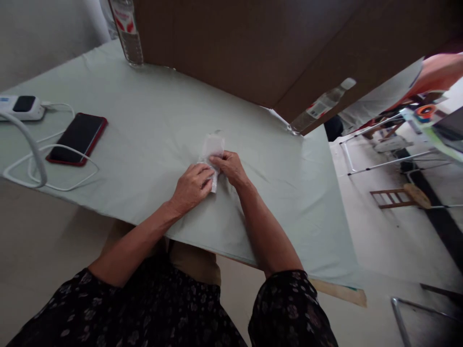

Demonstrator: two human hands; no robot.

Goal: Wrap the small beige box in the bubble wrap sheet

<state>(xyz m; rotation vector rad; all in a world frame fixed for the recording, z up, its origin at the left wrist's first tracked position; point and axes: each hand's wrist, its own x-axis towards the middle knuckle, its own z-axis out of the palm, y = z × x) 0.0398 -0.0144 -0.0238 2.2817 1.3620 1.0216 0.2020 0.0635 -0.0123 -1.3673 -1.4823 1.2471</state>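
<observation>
A small whitish, partly see-through packet [214, 143], of plastic or thin paper, lies on the table [155, 125] in front of me. It looks crinkled at its near end; what is inside, if anything, I cannot make out. My left hand [193, 187] rests on the packet's near left part with curled fingers closed on it. From the right, my right hand [231, 167] pinches the packet's middle, its fingertips close to those of my left hand. The far end of the packet sticks out past both hands.
A phone [77, 140] with a white cable [65, 187] and a white power strip [27, 107] lie at left. Along the back stands a large brown cardboard panel [231, 48], with water bottles [132, 43] [323, 106] against it. Right of the table is a wooden stool [415, 195].
</observation>
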